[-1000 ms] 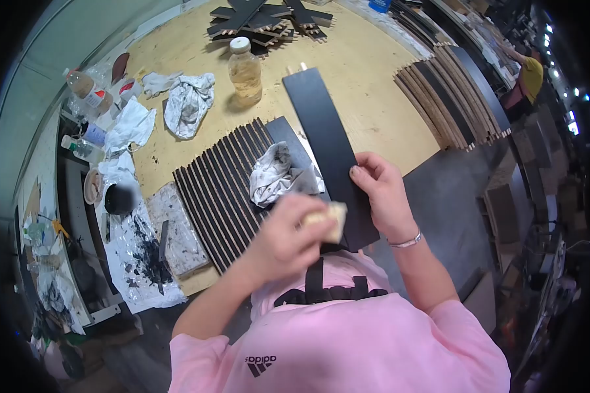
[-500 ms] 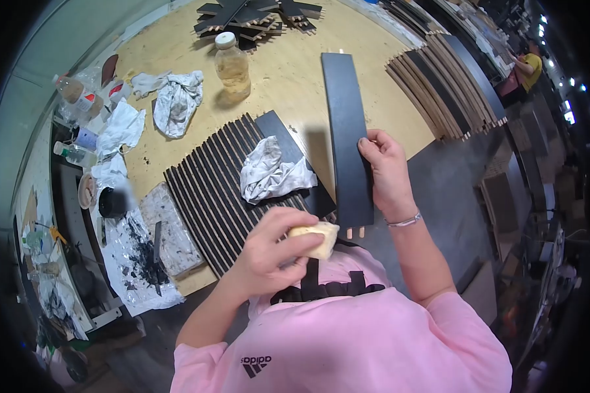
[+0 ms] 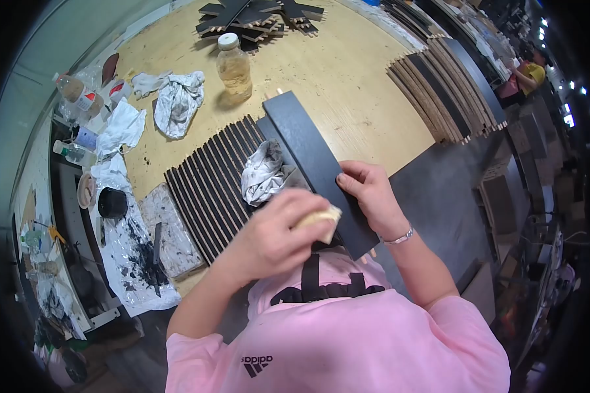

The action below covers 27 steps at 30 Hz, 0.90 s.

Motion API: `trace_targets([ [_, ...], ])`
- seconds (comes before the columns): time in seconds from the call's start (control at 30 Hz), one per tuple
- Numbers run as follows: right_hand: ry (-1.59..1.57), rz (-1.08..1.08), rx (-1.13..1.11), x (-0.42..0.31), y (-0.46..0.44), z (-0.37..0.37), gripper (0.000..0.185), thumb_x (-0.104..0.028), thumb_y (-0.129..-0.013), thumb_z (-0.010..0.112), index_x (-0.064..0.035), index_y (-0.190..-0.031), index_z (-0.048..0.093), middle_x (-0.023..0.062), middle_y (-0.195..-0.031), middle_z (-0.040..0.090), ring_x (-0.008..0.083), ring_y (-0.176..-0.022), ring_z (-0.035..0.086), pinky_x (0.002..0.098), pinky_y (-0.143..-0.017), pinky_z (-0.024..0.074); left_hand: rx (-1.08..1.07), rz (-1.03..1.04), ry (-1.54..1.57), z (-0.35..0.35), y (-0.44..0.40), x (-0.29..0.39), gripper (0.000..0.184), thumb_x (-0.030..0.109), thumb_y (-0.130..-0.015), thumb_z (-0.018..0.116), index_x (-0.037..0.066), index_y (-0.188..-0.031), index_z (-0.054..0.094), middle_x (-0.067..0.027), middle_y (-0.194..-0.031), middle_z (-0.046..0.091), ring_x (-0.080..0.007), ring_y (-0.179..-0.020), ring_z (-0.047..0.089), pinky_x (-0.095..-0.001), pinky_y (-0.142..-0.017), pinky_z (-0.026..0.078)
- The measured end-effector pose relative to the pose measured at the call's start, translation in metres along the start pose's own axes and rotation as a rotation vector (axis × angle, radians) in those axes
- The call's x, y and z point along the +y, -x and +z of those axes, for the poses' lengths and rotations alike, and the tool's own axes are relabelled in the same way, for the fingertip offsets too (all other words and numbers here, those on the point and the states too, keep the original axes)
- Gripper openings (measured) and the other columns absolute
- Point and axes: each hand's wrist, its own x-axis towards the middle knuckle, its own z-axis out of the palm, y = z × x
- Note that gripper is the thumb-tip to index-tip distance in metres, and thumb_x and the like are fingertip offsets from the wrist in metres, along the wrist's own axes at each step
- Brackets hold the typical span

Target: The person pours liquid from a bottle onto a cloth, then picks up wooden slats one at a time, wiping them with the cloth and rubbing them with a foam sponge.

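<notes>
My left hand (image 3: 278,229) is closed around a pale yellow sponge (image 3: 330,223), close to the near end of a dark board. That board (image 3: 311,154) is gripped along its right edge by my right hand (image 3: 370,196), thumb on its face. It is tilted, its far end leaning left, and wooden dowels stick out at both ends. Under and beside it lies a row of dark boards (image 3: 206,187) standing on edge. A crumpled, stained white rag (image 3: 263,175) rests on the row, partly covered by my left hand and the board.
A capped bottle of yellowish liquid (image 3: 234,72) stands on the table (image 3: 354,98). Dark boards (image 3: 242,19) are piled at the back, with a stack (image 3: 442,88) at right. Another rag (image 3: 178,105), a black cup (image 3: 113,203) and a smeared block (image 3: 170,229) are at left.
The held board has swung from nearly upright to a leftward tilt, its far end now over the row. My right hand has moved slightly down and left; the sponge stays near the board.
</notes>
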Motion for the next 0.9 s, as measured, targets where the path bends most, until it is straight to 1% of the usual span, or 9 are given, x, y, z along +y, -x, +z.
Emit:
trace_targets([
  [0.17, 0.098, 0.043, -0.061, 0.002, 0.013, -0.004, 0.024, -0.003, -0.091, 0.061, 0.0095, -0.112, 0.066, 0.0052, -0.084, 0.07, 0.008, -0.074, 0.06, 0.0244, -0.067, 0.0489, 0.307, -0.239, -0.282, -0.038, 0.008, -0.053, 0.037, -0.003, -0.064, 0.066, 0.003, -0.101, 0.069, -0.0166, -0.111, 0.064, -0.0344, -0.101, 0.063, -0.042, -0.086, 0.053],
  [0.37, 0.233, 0.019, -0.111, 0.0, 0.02, -0.009, 0.027, -0.003, -0.09, 0.063, 0.0095, -0.114, 0.066, 0.0041, -0.084, 0.07, 0.0069, -0.074, 0.059, 0.0243, -0.067, 0.0487, 0.083, -0.069, -0.255, -0.042, 0.006, -0.028, 0.039, -0.002, -0.065, 0.068, 0.005, -0.103, 0.069, -0.0163, -0.114, 0.064, -0.0345, -0.104, 0.063, -0.0432, -0.088, 0.053],
  [0.47, 0.259, 0.035, -0.146, -0.006, 0.028, -0.01, 0.027, -0.003, -0.09, 0.062, 0.0094, -0.114, 0.066, 0.0042, -0.087, 0.07, 0.0062, -0.076, 0.059, 0.0237, -0.068, 0.0494, 0.374, -0.379, -0.276, -0.067, 0.022, -0.063, 0.038, -0.003, -0.068, 0.067, 0.005, -0.106, 0.069, -0.0161, -0.117, 0.065, -0.0329, -0.105, 0.064, -0.0399, -0.09, 0.053],
  [0.53, 0.248, 0.016, -0.162, -0.001, 0.026, -0.014, 0.027, -0.002, -0.091, 0.061, 0.0097, -0.114, 0.066, 0.0043, -0.089, 0.07, 0.0055, -0.077, 0.06, 0.0226, -0.069, 0.0495, 0.418, -0.377, -0.383, -0.085, 0.033, -0.078, 0.039, -0.006, -0.07, 0.065, 0.003, -0.107, 0.069, -0.0156, -0.118, 0.065, -0.0314, -0.106, 0.065, -0.0375, -0.092, 0.052],
  [0.63, 0.132, -0.013, -0.129, 0.0, 0.026, -0.01, 0.027, -0.011, -0.095, 0.058, 0.0095, -0.111, 0.066, 0.0072, -0.085, 0.07, 0.0099, -0.078, 0.063, 0.0246, -0.067, 0.052, 0.531, -0.424, -0.271, -0.083, 0.038, -0.069, 0.039, -0.005, -0.069, 0.065, 0.002, -0.108, 0.069, -0.0157, -0.119, 0.066, -0.03, -0.107, 0.065, -0.037, -0.093, 0.052],
  [0.73, -0.339, 0.382, -0.165, -0.001, 0.019, -0.012, 0.028, -0.016, -0.1, 0.049, 0.0045, -0.116, 0.06, 0.0045, -0.08, 0.063, 0.0123, -0.067, 0.059, 0.0274, -0.056, 0.0498, 0.573, -0.437, -0.114, -0.059, 0.036, -0.047, 0.04, -0.004, -0.068, 0.066, 0.003, -0.107, 0.07, -0.0165, -0.118, 0.066, -0.03, -0.108, 0.065, -0.0387, -0.093, 0.052],
  [0.77, -0.562, 0.435, -0.293, 0.006, 0.015, -0.014, 0.029, -0.02, -0.101, 0.047, 0.0029, -0.116, 0.058, 0.0048, -0.078, 0.059, 0.0138, -0.064, 0.057, 0.0281, -0.054, 0.0481, 0.576, -0.427, -0.063, -0.048, 0.032, -0.038, 0.039, -0.003, -0.068, 0.067, 0.003, -0.107, 0.07, -0.0168, -0.118, 0.066, -0.0301, -0.108, 0.065, -0.0395, -0.093, 0.052],
  [0.83, -1.005, 0.525, -0.551, 0.032, 0.002, -0.018, 0.033, -0.027, -0.103, 0.041, -0.0002, -0.118, 0.053, 0.0056, -0.073, 0.052, 0.0167, -0.058, 0.052, 0.0294, -0.048, 0.0447, 0.435, -0.289, 0.03, -0.027, 0.019, -0.017, 0.041, -0.003, -0.067, 0.068, 0.003, -0.107, 0.07, -0.0183, -0.118, 0.065, -0.0326, -0.108, 0.065, -0.0409, -0.093, 0.052],
  [0.9, -1.081, 0.676, -0.464, 0.036, -0.004, -0.015, 0.034, -0.029, -0.103, 0.039, 0.0, -0.117, 0.051, 0.0068, -0.074, 0.05, 0.0166, -0.057, 0.048, 0.0288, -0.048, 0.043, 0.258, -0.103, 0.143, -0.007, 0.004, 0.003, 0.041, -0.006, -0.067, 0.065, -0.001, -0.108, 0.068, -0.0207, -0.116, 0.064, -0.0331, -0.105, 0.064, -0.0393, -0.087, 0.053],
])
